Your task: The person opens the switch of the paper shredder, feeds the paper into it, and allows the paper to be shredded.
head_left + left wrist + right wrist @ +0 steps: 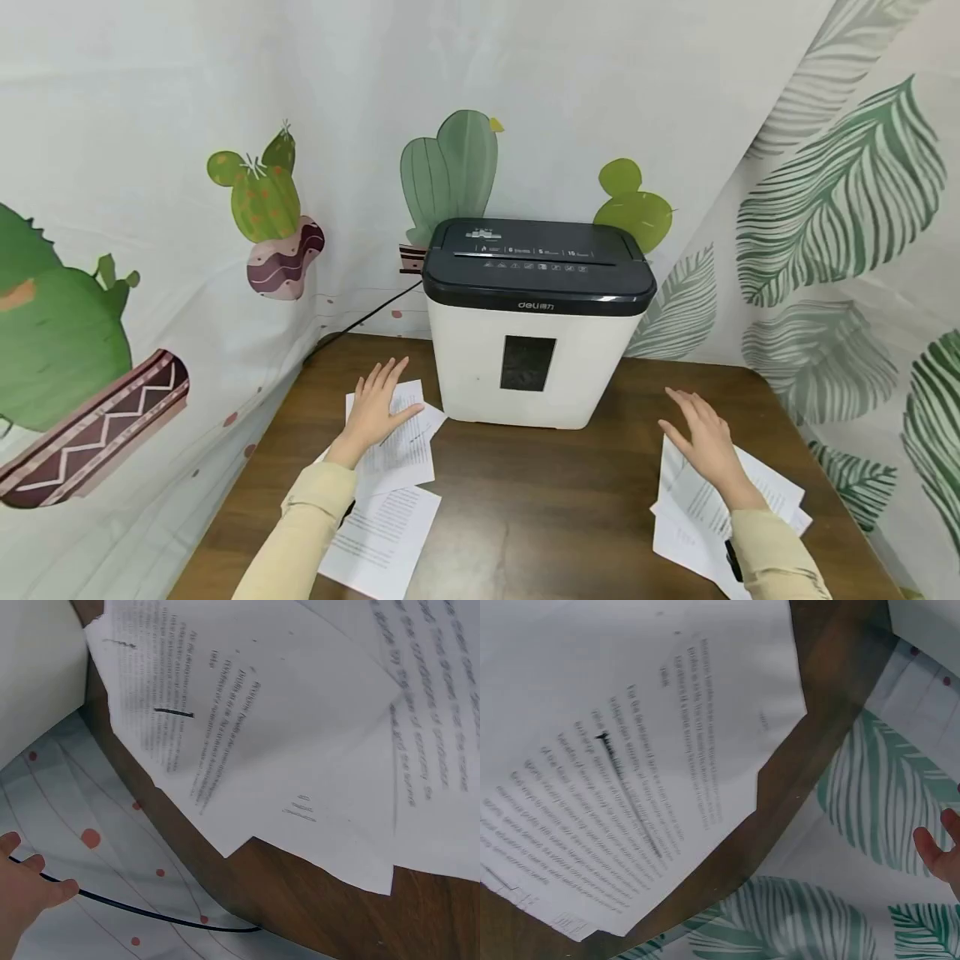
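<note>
My left hand point(372, 414) hovers with spread fingers above several printed sheets of paper point(382, 533) on the table's left side. Over on the right, my right hand point(703, 440) is held above another loose group of printed sheets point(686, 542), its fingers extended and holding nothing. Between the hands, farther back, stands a paper shredder point(480, 367) with a white body, a black lid and a dark window. In the left wrist view the overlapping sheets point(315, 735) show typed text and a black pen stroke. The right wrist view shows fanned sheets point(727, 690), one with a long black line.
The brown wooden table point(525, 517) ends at a cloth backdrop point(345, 108) printed with cacti and leaves. A black cord point(367, 317) runs from the shredder's left side toward the table's back left corner.
</note>
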The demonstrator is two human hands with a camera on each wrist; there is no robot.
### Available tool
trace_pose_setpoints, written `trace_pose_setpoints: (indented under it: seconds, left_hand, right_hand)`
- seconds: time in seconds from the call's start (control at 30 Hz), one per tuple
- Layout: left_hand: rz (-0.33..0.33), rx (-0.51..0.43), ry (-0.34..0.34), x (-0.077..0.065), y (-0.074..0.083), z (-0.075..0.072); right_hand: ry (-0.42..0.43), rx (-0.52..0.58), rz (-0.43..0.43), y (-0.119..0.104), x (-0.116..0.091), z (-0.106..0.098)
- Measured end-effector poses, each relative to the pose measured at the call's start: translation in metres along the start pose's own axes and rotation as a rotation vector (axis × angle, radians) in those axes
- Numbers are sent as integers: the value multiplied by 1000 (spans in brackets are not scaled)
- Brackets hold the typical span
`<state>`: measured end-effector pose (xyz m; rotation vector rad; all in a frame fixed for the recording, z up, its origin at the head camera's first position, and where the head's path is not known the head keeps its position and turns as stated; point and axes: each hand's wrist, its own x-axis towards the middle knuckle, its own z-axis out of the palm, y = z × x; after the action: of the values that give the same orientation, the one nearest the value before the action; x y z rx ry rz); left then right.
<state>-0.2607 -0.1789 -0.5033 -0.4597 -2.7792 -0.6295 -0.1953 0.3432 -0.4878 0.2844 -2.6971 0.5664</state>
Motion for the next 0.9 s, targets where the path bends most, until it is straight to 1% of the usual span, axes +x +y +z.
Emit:
trace_pose_setpoints:
  seconds: [0.1,0.23,0.3,0.4,0.5,0.6,0.77,0.9]
  left_hand:
    - [12,-26,41,0,2,-2]
    - [17,-39,69,-2,6,-7]
    - [19,-33,67,-3,8,-10]
    - [42,-12,76,-3,11,-16]
    - [80,16,102,-1,17,-22]
    - [106,32,136,1,25,-30]
    - [118,8,187,9,40,-46]
    - [107,-49,216,21,55,-62]
  right_hand:
    - [57,26,0,-6,5,-2]
    - [69,73,15,-17,10,-4]
    - [67,87,17,-21,11,-5]
    - [80,109,12,-28,14,-9]
    - [103,134,-1,-33,16,-15]
    - [114,148,-21,-38,19,-22]
    - [131,156,-86,-48,26,-37]
    - [131,167,-128,-59,39,-54]
